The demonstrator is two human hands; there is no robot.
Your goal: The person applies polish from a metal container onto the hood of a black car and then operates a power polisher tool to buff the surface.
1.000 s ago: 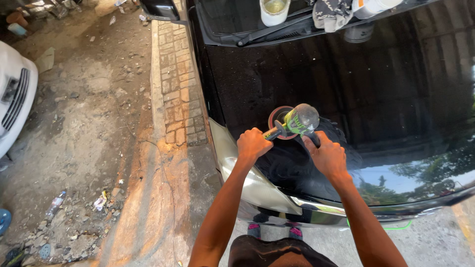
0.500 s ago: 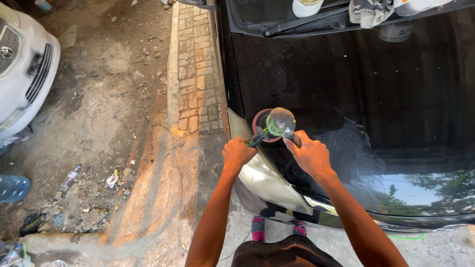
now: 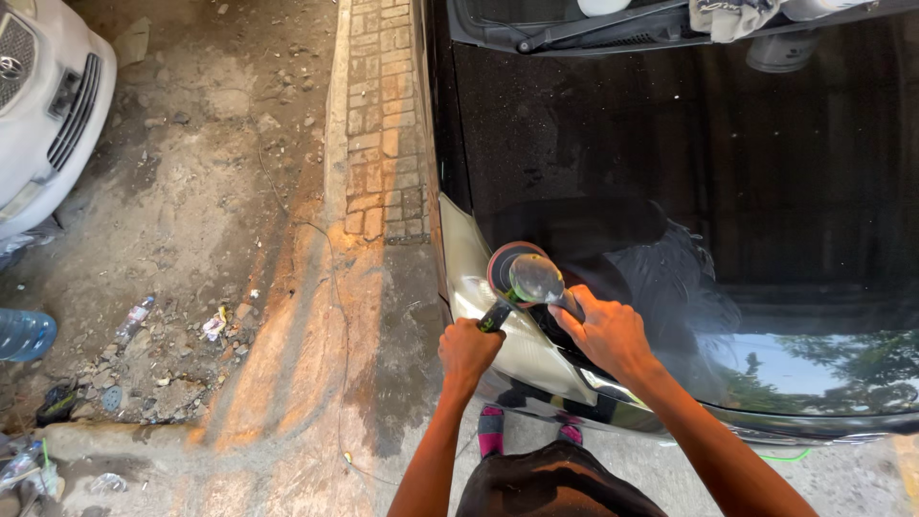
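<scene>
While both hands grip it, a handheld polishing machine (image 3: 529, 280) rests on the front left corner of a black car hood (image 3: 728, 163), just above the yellowed headlight (image 3: 498, 325). The left hand (image 3: 468, 349) is closed in a fist around the machine's black-and-green side handle, which projects down and to the left from the body. The right hand (image 3: 605, 330) is wrapped around the rear of the machine's body, fingers curled over it. The two hands lie near each other but apart, one on either side of the tool. The reddish round pad (image 3: 500, 263) of the machine lies flat against the paint at the hood's edge, partly hidden under the rounded, dusty grey housing. A dull, hazy patch marks the hood to the right of the machine, while the lower right of the hood mirrors sky and trees. At the top edge, a wiper arm (image 3: 574, 24), a crumpled cloth (image 3: 732, 17) and pale containers sit at the base of the windscreen. To the left run a brick strip (image 3: 378, 124) and littered ground, with the front of a white car (image 3: 43, 105) at the far left.
</scene>
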